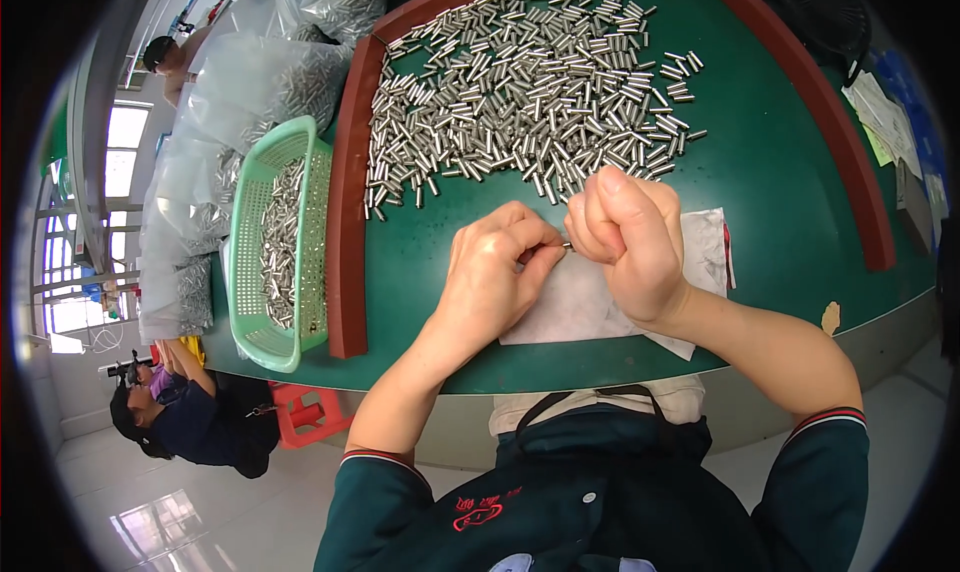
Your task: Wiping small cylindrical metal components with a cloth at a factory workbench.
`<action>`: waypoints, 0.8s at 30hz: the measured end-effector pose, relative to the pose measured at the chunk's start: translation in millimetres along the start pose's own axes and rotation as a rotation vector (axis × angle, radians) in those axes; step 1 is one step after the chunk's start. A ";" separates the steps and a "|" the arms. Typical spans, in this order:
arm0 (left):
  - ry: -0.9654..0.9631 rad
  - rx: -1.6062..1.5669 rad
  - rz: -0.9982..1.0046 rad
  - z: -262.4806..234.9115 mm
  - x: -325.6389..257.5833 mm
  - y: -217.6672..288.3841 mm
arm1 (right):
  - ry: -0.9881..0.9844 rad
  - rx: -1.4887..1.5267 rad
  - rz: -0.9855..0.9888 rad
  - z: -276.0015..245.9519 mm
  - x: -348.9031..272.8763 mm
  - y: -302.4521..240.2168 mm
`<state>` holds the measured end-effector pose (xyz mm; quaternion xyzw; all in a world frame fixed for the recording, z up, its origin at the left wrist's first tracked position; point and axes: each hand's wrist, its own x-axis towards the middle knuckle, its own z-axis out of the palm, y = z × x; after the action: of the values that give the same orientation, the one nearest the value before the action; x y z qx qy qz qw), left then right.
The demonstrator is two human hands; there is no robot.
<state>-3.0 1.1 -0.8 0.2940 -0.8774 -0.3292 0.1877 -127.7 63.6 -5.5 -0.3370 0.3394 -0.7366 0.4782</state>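
My left hand (492, 272) pinches a small metal pin between thumb and fingertips; only a short dark end of the pin (568, 246) shows. Right beside it, my right hand (640, 247) is curled into a fist with the thumb on top, and its inside is hidden. Both hands are over a crumpled whitish cloth (560, 307) on the green tabletop (775, 197). Just beyond them spreads a large loose heap of short, shiny metal pins (530, 82).
Dark red rails (348, 232) border the work area. To the left stands a pale green plastic basket (243, 297) of similar pins, beside clear bags (225, 92) of metal parts. A red stool (305, 412) and a crouching person (205, 412) are at lower left. Papers (885, 122) lie far right.
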 end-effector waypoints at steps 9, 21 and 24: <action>0.009 -0.459 -0.187 -9.5 2.0 -6.8 | 0.050 0.098 0.063 -1.1 7.0 -4.8; -0.052 -1.341 -0.563 -27.5 5.8 -26.9 | -0.011 0.136 0.098 -6.1 8.2 -4.9; -0.046 -1.330 -0.566 -27.4 7.3 -26.5 | -0.026 0.139 0.089 -6.9 9.1 -5.0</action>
<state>16.2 -32.6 1.5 0.3265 -0.3854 -0.8357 0.2158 -138.6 57.9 -3.5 -0.2970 0.2959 -0.7321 0.5369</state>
